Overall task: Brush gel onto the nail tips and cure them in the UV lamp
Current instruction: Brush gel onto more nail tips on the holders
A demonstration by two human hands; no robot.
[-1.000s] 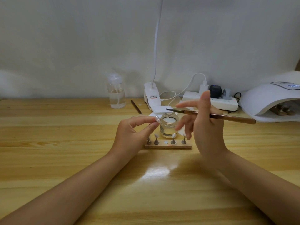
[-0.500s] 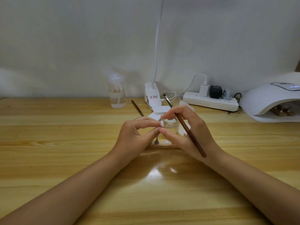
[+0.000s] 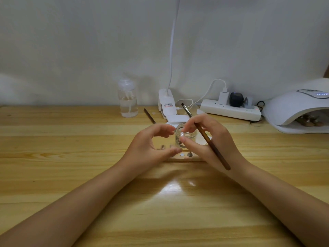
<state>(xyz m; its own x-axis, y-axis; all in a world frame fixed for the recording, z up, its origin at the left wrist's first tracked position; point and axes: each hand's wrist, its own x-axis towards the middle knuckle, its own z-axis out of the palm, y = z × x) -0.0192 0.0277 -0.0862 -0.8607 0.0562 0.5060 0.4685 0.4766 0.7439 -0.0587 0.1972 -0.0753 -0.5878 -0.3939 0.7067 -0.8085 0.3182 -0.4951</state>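
My right hand (image 3: 211, 143) holds a brown-handled gel brush (image 3: 211, 147), bristles pointing away towards the wall. Its thumb and forefinger also pinch a small clear nail tip (image 3: 181, 135) in front of the open glass jar (image 3: 188, 134). Just left of the tip, my left hand (image 3: 151, 145) has thumb and forefinger curved and apart, holding nothing. Below both hands lies the wooden tip holder (image 3: 185, 159) with metal pegs (image 3: 189, 154), partly hidden. The white UV lamp (image 3: 292, 107) stands at the far right, with another holder (image 3: 309, 121) inside it.
A clear pump bottle (image 3: 127, 99) stands at the back. A second brush (image 3: 149, 115), a white clip-lamp base (image 3: 166, 104) with its cable, white pads (image 3: 178, 119) and a power strip (image 3: 229, 110) with plugs lie behind the jar.
A second ago my left hand pinched the nail tip while my right held the brush level. My right hand came over and took the tip; my left fingers have let go.
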